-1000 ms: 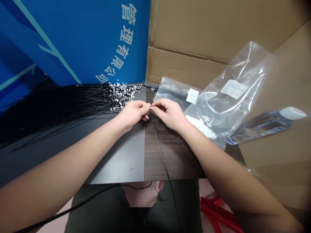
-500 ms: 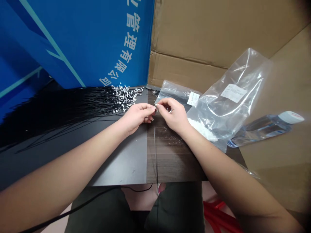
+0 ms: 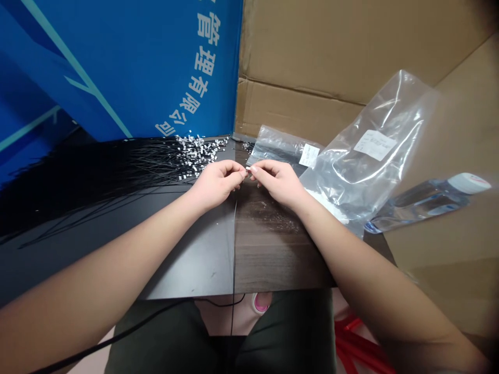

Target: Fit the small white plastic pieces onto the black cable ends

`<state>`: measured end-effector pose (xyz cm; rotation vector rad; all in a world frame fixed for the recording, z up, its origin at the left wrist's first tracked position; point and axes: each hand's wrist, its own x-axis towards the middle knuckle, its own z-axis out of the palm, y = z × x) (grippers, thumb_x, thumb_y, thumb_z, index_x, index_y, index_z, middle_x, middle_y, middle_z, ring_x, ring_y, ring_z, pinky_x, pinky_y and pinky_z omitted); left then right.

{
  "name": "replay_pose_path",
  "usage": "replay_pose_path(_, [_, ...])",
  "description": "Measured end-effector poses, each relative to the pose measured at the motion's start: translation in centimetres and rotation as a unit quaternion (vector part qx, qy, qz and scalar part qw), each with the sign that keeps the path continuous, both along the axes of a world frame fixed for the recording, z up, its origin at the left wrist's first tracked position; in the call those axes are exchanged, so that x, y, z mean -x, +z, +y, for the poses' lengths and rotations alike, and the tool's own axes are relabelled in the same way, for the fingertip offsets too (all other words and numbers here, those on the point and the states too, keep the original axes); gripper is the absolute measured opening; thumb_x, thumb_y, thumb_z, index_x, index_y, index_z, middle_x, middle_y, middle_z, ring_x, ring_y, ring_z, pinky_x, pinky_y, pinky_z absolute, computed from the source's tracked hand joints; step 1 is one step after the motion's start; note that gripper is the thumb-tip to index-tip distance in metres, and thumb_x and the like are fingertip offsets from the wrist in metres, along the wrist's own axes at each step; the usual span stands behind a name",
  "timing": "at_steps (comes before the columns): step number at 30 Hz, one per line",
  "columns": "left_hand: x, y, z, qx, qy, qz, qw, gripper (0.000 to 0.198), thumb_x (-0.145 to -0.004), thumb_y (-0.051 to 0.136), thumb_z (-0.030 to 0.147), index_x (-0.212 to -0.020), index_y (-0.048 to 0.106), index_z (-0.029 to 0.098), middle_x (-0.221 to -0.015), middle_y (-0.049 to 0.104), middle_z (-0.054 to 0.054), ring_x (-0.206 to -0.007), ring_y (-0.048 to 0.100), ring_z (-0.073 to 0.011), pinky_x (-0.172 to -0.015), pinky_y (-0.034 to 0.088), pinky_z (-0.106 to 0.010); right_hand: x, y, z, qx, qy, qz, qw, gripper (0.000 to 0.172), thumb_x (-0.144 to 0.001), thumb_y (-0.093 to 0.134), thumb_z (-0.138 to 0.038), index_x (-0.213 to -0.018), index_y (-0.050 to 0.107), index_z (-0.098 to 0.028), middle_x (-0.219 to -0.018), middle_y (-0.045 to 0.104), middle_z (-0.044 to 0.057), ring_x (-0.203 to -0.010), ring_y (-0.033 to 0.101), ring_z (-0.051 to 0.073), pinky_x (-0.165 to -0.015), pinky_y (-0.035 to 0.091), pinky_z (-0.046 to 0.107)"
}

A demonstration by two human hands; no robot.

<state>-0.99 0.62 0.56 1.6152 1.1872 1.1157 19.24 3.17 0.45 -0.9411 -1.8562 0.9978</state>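
Thin black plastic strand (image 3: 234, 244) runs down from a tiny white tip (image 3: 247, 170), held in the air just above the dark wood-grain tabletop (image 3: 276, 249). Left hand (image 3: 218, 182) and right hand (image 3: 278, 182) both curled, fingertips pinching the tip between them. Beyond left hand: heap of matching black strands (image 3: 109, 176), white-tipped ends (image 3: 198, 150) clustered at the far edge. Right of right hand: clear plastic bags with white labels (image 3: 362, 156), clear water bottle with white cap (image 3: 424, 205).

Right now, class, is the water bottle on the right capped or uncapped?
Capped: a white cap sits on the neck of the clear plastic bottle.
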Motion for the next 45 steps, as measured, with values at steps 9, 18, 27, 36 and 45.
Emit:
replay_pose_path(9, [0.1, 0.4, -0.2, -0.014, -0.018, 0.088, 0.996, 0.028, -0.087, 0.068, 0.043, -0.089, 0.075, 0.016, -0.077, 0.071, -0.003, -0.068, 0.059, -0.0156, -0.068, 0.048, -0.031, 0.0, 0.7, -0.2, 0.074, 0.009, 0.025, 0.997, 0.016, -0.087, 0.071, -0.033, -0.084, 0.070, -0.018, -0.082, 0.069, 0.000, -0.069, 0.057, 0.012, -0.070, 0.046, 0.030])
replay_pose_path(18, [0.1, 0.7, -0.5, -0.035, -0.013, 0.136, 0.990, 0.029, -0.089, 0.064, 0.042, -0.091, 0.077, 0.017, -0.082, 0.075, -0.005, -0.074, 0.063, -0.0188, -0.072, 0.050, -0.033, -0.1, 0.8, -0.2, 0.101, 0.001, 0.032, 0.994, 0.013, -0.084, 0.073, -0.030, -0.080, 0.069, -0.018, -0.073, 0.064, -0.001, -0.065, 0.053, 0.012, -0.065, 0.043, 0.030])
replay_pose_path(27, [0.1, 1.0, -0.7, -0.058, 0.001, 0.185, 0.981, 0.027, -0.091, 0.061, 0.041, -0.090, 0.075, 0.018, -0.085, 0.075, -0.004, -0.077, 0.062, -0.0192, -0.073, 0.046, -0.032, -0.1, 0.6, -0.1, 0.104, -0.012, 0.028, 0.994, 0.012, -0.083, 0.073, -0.028, -0.079, 0.069, -0.018, -0.071, 0.064, -0.001, -0.064, 0.052, 0.012, -0.063, 0.042, 0.030])
replay_pose_path(36, [-0.1, 1.2, -0.8, -0.088, 0.020, 0.205, 0.975, 0.025, -0.091, 0.061, 0.040, -0.091, 0.074, 0.018, -0.087, 0.074, -0.004, -0.080, 0.061, -0.0200, -0.077, 0.046, -0.033, 0.0, 0.4, -0.2, 0.100, -0.003, 0.024, 0.995, 0.016, -0.085, 0.074, -0.033, -0.081, 0.067, -0.019, -0.073, 0.063, -0.001, -0.064, 0.051, 0.013, -0.062, 0.042, 0.030])
replay_pose_path(45, [-0.2, 1.2, -1.0, -0.090, 0.028, 0.204, 0.974, 0.024, -0.090, 0.061, 0.038, -0.089, 0.073, 0.018, -0.089, 0.075, -0.004, -0.081, 0.063, -0.0204, -0.079, 0.046, -0.033, -0.2, 1.2, -0.5, 0.027, 0.017, -0.012, 0.999, 0.016, -0.087, 0.070, -0.033, -0.082, 0.066, -0.019, -0.079, 0.063, 0.000, -0.073, 0.053, 0.015, -0.071, 0.043, 0.032])
